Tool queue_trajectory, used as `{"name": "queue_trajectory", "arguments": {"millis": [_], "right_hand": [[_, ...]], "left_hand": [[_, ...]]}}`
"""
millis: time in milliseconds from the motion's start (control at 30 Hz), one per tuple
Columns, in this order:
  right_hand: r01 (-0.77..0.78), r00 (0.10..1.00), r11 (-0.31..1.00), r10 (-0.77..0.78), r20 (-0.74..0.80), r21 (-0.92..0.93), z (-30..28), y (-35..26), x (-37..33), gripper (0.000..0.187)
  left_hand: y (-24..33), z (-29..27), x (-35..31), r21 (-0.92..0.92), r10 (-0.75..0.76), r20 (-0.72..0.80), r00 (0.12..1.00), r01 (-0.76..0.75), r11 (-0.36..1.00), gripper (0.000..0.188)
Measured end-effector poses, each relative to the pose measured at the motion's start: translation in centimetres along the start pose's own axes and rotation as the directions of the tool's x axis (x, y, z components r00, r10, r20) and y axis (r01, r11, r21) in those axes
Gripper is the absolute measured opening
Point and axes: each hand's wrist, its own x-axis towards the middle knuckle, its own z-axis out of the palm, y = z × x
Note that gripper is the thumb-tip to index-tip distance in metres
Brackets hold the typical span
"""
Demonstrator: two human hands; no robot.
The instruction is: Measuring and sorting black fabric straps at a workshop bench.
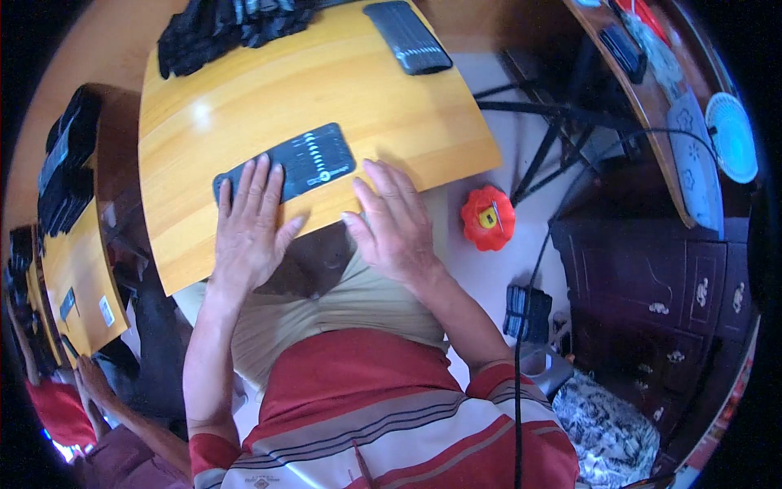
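A dark, flat, rectangular piece with rounded corners (314, 155) and white print lies at a slant on the yellow wooden table (261, 106). My left hand (248, 224) rests on its left part, fingers stretched out flat and thumb apart. Beside its right end, my right hand (395, 224) is over the table's near edge with the fingers extended and nothing visible in them. What is under the left fingers is hidden. A stack of similar dark pieces (407, 37) lies at the table's far right corner.
Loose dark pieces (220, 33) are heaped along the far edge. A red scalloped dish (489, 218) holding something yellow is right of the table. A black cable (542, 261) hangs at the right before a dark cabinet (635, 285). At left, another person's hand (94, 379) is near a second table (77, 261).
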Motion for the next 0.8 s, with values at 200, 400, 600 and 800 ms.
{"name": "queue_trajectory", "arguments": {"millis": [200,400,600,800], "right_hand": [[-0.429,0.826,0.898,0.434,-0.360,0.100,-2.8,8.3,-9.5,0.018],[-0.887,0.360,0.421,0.889,-0.284,0.192,1.5,26.4,-24.5,0.019],[-0.747,0.587,0.450,0.792,-0.169,-0.489,3.0,40.9,-43.1,0.029],[-0.776,0.471,0.308,0.863,-0.183,-0.550,1.2,48.6,-49.4,0.036]], "left_hand": [[1.3,0.9,3.0,0.049,-0.010,0.098,0.995,0.006,0.999,0.081],[2.0,1.3,3.3,0.086,0.016,0.214,0.977,-0.035,0.996,0.080],[1.6,2.3,4.3,0.074,0.045,0.269,0.962,-0.068,0.995,0.080],[0.0,2.9,3.4,-0.001,0.056,0.285,0.957,-0.059,0.998,0.084]]}}
